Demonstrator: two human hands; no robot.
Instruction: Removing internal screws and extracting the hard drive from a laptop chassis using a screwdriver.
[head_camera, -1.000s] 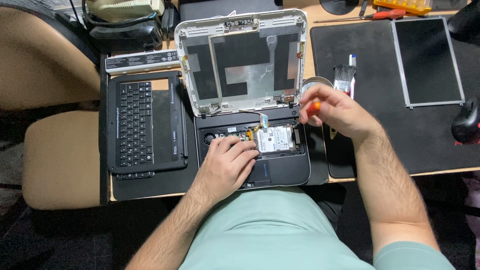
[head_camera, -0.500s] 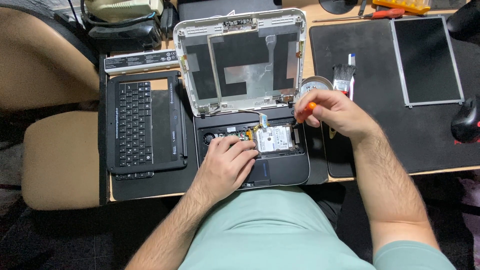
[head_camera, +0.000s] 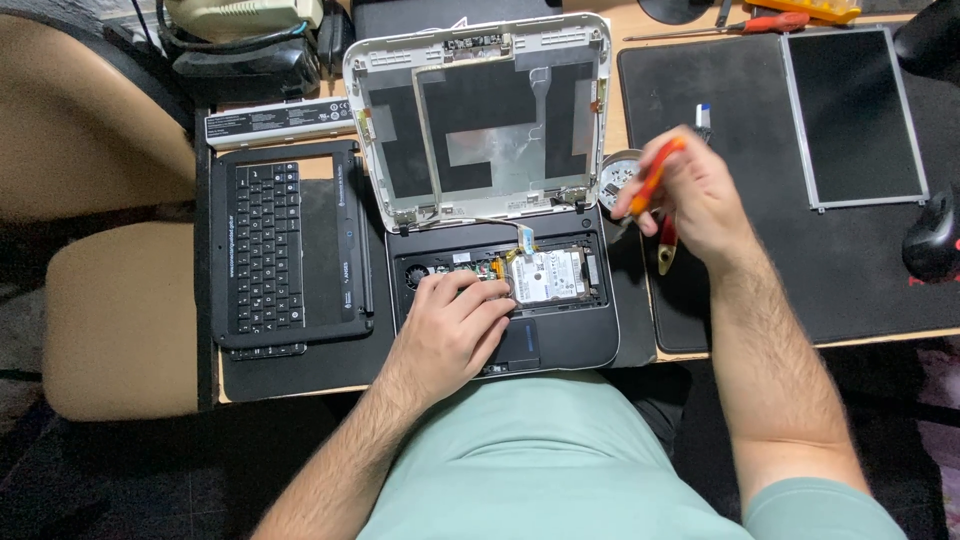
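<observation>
A small laptop lies taken apart, its black base (head_camera: 570, 335) open and its white lid shell (head_camera: 480, 110) standing without a screen. A silver hard drive (head_camera: 548, 277) sits in the base. My left hand (head_camera: 455, 320) rests on the base just left of the drive, fingers spread and holding nothing. My right hand (head_camera: 695, 195) hovers right of the lid hinge, gripping an orange-handled screwdriver (head_camera: 648, 180) over a small round metal dish (head_camera: 615, 172). A red and yellow tool (head_camera: 666, 248) lies under that hand.
The removed keyboard panel (head_camera: 285, 250) lies left of the laptop, with a long battery (head_camera: 280, 122) behind it. A bare screen panel (head_camera: 852, 115) rests on the black mat (head_camera: 760, 90) at right, beside a black mouse (head_camera: 930, 240). Another screwdriver (head_camera: 760, 22) lies at the back. A tan chair (head_camera: 110, 320) stands left.
My right hand has lifted the screwdriver away from the base's right edge and moved up and right, over the round dish. My left hand has stayed on the base.
</observation>
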